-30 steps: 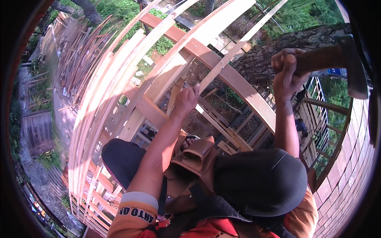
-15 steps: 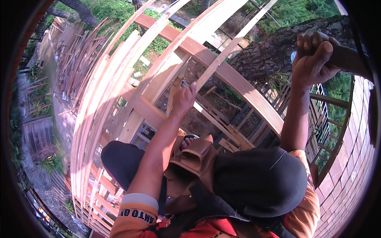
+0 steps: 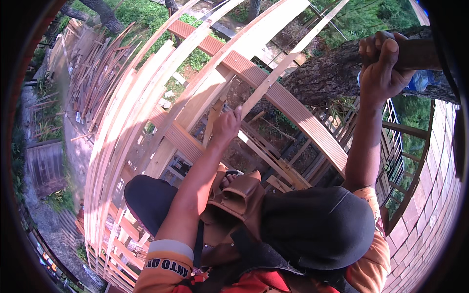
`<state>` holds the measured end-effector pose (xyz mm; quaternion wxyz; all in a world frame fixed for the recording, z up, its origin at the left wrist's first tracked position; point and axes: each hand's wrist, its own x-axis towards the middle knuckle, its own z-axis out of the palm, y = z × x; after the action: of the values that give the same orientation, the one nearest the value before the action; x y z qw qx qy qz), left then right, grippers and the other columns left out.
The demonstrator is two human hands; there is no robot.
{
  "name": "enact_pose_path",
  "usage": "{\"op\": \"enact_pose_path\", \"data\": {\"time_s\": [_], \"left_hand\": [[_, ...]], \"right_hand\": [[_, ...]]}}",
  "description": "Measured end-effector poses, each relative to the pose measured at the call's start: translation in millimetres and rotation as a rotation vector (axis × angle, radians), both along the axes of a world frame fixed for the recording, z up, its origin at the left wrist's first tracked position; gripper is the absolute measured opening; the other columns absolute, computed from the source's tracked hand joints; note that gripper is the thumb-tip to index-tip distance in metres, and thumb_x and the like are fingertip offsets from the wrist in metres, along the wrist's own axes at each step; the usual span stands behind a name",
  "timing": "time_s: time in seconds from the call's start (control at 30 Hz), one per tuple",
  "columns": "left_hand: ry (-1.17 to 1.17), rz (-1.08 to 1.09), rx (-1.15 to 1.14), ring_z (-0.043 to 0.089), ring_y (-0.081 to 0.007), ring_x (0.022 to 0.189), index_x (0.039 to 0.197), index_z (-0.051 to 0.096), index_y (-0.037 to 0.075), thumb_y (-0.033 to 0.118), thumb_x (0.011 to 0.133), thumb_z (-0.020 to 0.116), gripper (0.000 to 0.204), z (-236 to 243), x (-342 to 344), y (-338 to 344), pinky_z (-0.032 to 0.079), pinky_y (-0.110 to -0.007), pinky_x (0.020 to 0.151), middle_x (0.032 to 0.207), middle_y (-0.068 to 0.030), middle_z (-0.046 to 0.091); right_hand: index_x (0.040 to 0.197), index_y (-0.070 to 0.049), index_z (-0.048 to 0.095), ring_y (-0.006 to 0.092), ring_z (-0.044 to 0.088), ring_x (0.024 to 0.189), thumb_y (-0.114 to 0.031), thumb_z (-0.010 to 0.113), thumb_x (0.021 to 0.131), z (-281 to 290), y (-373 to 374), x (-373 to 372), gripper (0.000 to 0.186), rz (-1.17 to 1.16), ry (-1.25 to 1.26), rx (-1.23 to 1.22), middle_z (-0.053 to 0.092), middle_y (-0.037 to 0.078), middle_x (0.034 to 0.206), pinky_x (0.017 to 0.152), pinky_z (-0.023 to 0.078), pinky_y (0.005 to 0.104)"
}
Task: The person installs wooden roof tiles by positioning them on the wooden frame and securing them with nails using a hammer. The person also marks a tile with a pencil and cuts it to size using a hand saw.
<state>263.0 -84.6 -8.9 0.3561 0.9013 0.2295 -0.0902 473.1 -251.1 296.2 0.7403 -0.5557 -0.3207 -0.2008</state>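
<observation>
My left hand is closed at the lower end of a thin pale wooden strip, which runs up to the right across a grooved reddish board. My right hand, raised at upper right in front of a thick bark-covered tree trunk, grips the dark handle of a hammer; its head is lost in the dark image rim. A brown leather tool pouch sits between my dark-clad knees.
A lattice of pale curved slats spans the left and top over ground far below, with a pile of loose sticks. A shingled roof surface curves at right. Timber framing is beside it.
My right hand with the hammer has risen up and to the right, carrying the hammer head into the dark rim. My left hand has shifted slightly left, still closed at the strip.
</observation>
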Motion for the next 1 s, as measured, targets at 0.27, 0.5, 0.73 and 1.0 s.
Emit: {"op": "enact_pose_path", "data": {"time_s": [0.27,0.5,0.73,1.0], "left_hand": [[-0.026,-0.026,-0.035,0.067,-0.0483,0.081,0.079,0.07,0.0,0.05,0.106,0.029,0.07,6,15,-14,0.052,-0.058,0.076,0.082,-0.0278,0.068],[0.023,0.014,0.025,0.067,-0.0479,0.083,0.079,0.07,-0.001,0.051,0.106,0.03,0.07,-3,-5,0,0.053,-0.056,0.078,0.084,-0.0274,0.069],[-0.02,-0.047,-0.022,0.068,-0.0468,0.081,0.077,0.07,0.0,0.05,0.106,0.029,0.071,8,3,-6,0.053,-0.057,0.076,0.08,-0.0279,0.068],[-0.036,0.02,-0.005,0.066,-0.0477,0.079,0.078,0.071,0.001,0.05,0.106,0.031,0.069,1,-3,2,0.053,-0.058,0.074,0.079,-0.0284,0.067]], "right_hand": [[0.114,0.004,0.053,0.0555,0.06,0.1,-0.022,0.065,0.092,-204,-94,-63,0.036,0.069,0.468,-1.522,0.065,0.035,0.097,0.082,0.049,0.0528],[0.113,0.0,0.055,0.0133,0.054,0.066,-0.026,0.066,0.1,-9,-3,-1,0.032,-0.143,0.109,-0.363,0.06,0.006,0.08,0.057,0.043,0.0293],[0.112,0.002,0.051,0.0543,0.065,0.091,-0.022,0.059,0.097,-207,-94,-74,0.029,0.047,0.437,-1.582,0.065,0.034,0.096,0.077,0.051,0.0551],[0.11,-0.003,0.057,0.0097,0.055,0.061,-0.033,0.066,0.099,-71,-9,-20,0.032,-0.265,0.249,-0.879,0.058,0.002,0.07,0.055,0.043,0.0266]]}}
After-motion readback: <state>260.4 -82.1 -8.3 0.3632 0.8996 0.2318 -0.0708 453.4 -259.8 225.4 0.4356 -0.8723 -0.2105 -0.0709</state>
